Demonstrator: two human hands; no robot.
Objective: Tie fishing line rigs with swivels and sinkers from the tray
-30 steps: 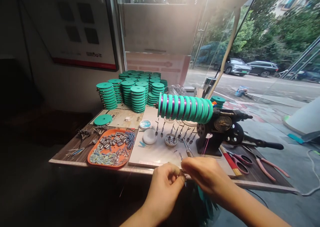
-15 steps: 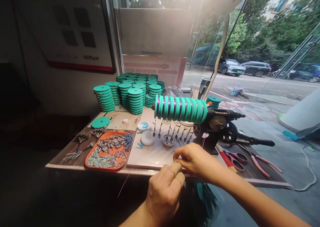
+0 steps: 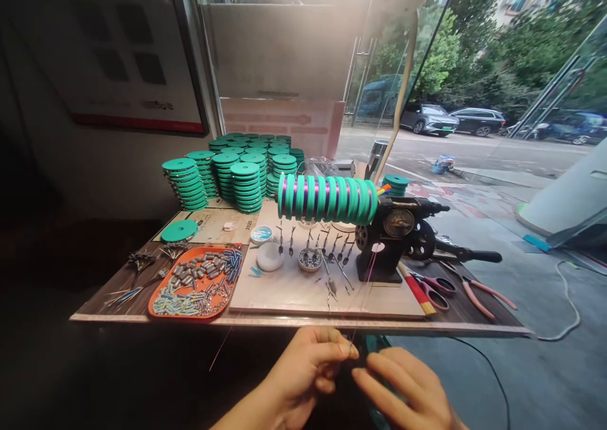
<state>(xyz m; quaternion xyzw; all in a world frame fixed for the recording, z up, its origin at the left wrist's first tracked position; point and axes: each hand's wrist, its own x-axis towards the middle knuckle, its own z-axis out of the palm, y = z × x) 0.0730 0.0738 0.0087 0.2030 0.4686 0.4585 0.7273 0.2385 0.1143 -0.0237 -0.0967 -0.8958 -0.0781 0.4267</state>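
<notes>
Just below the table's front edge, my left hand (image 3: 315, 367) pinches a thin line (image 3: 353, 338) between thumb and fingertips; a small piece may be there too, but it is too small to name. To its right, my right hand (image 3: 405, 386) has its fingers stretched and slightly apart, its fingertips close to the pinch. Above them, a black winding machine (image 3: 384, 246) carries a row of green foam spools (image 3: 327, 199) wound with purple line. Small metal parts (image 3: 332, 286) lie on the pale board (image 3: 284, 300) in front of the machine.
An orange tray (image 3: 156, 307) of weights and small fittings stands at the left. Stacked green spools (image 3: 245, 190) fill the back left. A small bowl of beads (image 3: 310, 259) sits mid-board. Scissors (image 3: 436, 291) and pink-handled pliers (image 3: 488, 294) lie to the right.
My right hand has come down from the board's front edge to below the table edge and opened. My left hand has turned, its pinch now facing right. The view has shifted slightly.
</notes>
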